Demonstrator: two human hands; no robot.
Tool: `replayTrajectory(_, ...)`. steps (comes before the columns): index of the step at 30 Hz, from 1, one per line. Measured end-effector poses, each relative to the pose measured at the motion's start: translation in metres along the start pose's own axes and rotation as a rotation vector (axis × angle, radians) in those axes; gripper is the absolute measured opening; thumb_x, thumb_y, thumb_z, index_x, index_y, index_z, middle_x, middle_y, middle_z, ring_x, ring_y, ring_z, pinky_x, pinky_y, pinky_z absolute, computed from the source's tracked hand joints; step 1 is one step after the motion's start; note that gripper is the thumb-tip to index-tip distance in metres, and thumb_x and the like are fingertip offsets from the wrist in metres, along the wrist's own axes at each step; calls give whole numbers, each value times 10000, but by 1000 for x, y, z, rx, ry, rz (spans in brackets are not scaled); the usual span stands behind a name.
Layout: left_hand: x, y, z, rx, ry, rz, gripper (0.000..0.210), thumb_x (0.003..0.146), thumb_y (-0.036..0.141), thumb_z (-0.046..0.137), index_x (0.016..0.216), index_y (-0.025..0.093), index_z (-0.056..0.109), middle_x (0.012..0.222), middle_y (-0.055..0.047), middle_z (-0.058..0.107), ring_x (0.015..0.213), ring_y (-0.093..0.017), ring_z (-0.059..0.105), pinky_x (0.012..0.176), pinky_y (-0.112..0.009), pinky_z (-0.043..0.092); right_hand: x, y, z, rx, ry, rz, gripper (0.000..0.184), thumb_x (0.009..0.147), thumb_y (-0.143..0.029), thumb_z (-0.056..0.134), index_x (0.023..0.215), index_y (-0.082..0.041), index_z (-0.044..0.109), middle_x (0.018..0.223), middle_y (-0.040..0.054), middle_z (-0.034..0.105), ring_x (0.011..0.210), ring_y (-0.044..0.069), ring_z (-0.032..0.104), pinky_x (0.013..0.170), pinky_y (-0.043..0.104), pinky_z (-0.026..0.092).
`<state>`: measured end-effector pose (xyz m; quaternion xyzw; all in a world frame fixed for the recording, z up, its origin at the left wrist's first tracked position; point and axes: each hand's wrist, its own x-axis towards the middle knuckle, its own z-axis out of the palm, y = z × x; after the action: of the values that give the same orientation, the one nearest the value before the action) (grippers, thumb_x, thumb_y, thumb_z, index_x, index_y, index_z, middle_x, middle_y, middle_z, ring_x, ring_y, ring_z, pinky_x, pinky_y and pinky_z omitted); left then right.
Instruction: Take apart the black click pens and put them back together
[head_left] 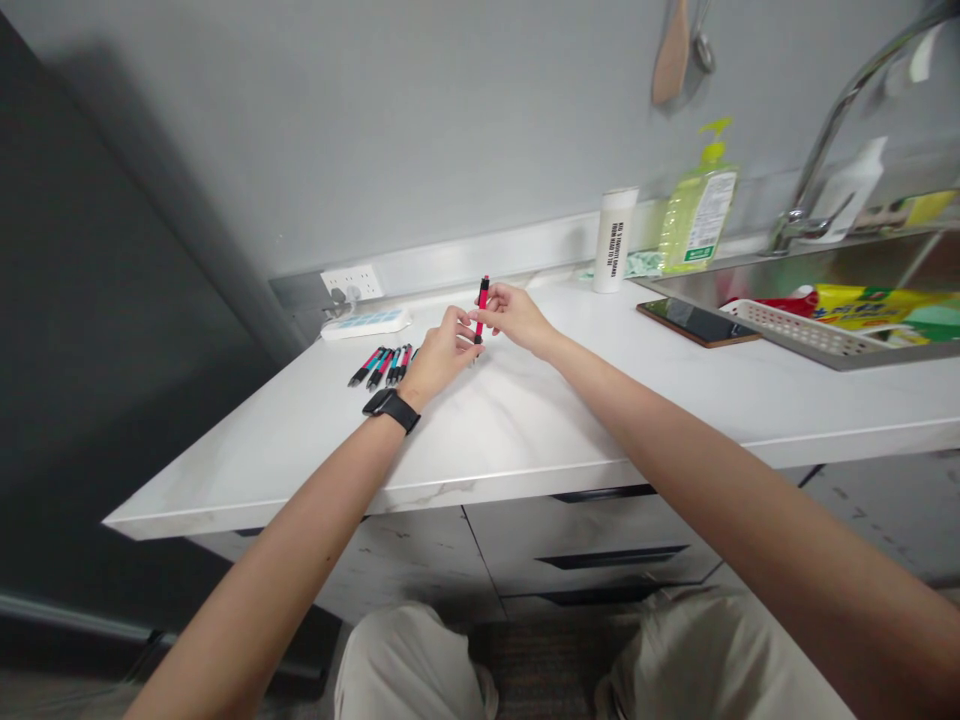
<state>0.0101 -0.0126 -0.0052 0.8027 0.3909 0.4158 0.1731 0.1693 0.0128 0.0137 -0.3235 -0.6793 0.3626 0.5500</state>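
A pink and black pen (481,310) stands nearly upright above the counter, its tip end downward. My right hand (516,317) pinches its barrel between thumb and fingers. Closed around the lower part is my left hand (441,355), thumb and fingertips at the dark grip; a black watch (391,408) is on that wrist. Left of this hand several pens (380,367) lie side by side on the white counter (517,420), in pink, teal and black. My left hand hides some of them.
Behind the pens sits a white power strip (367,322), plugged into a wall socket (352,283). To the right stand a white bottle (615,240), a yellow-green pump bottle (697,215) and a phone (697,322) beside the sink (862,362) with its faucet (817,150).
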Motion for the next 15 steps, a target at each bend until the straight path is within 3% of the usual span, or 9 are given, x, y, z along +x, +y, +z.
replayTrajectory(7, 1, 6, -3, -73, 34, -18, 395, 720, 195, 651, 810, 233, 268, 763, 28, 641, 684, -132, 660, 637, -238, 489, -3, -2, -2, 22, -96, -5, 92, 747, -203, 622, 799, -131, 644, 712, 24, 625, 594, 95, 520, 484, 197, 403)
replayTrajectory(12, 2, 2, -5, -51, 39, -11, 418, 705, 227, 678, 803, 233, 271, 773, 25, 645, 652, -126, 645, 613, -235, 479, -4, -4, -2, -38, -24, 18, 210, 705, -314, 687, 751, -118, 628, 627, -4, 561, 564, 90, 472, 495, 217, 358)
replayTrajectory(15, 2, 1, -5, -51, 31, -14, 401, 716, 241, 672, 806, 231, 282, 785, 21, 648, 665, -126, 649, 603, -226, 470, -7, -7, -2, -15, -81, 7, 260, 735, -362, 649, 810, -113, 649, 597, -27, 521, 540, 77, 426, 509, 222, 331)
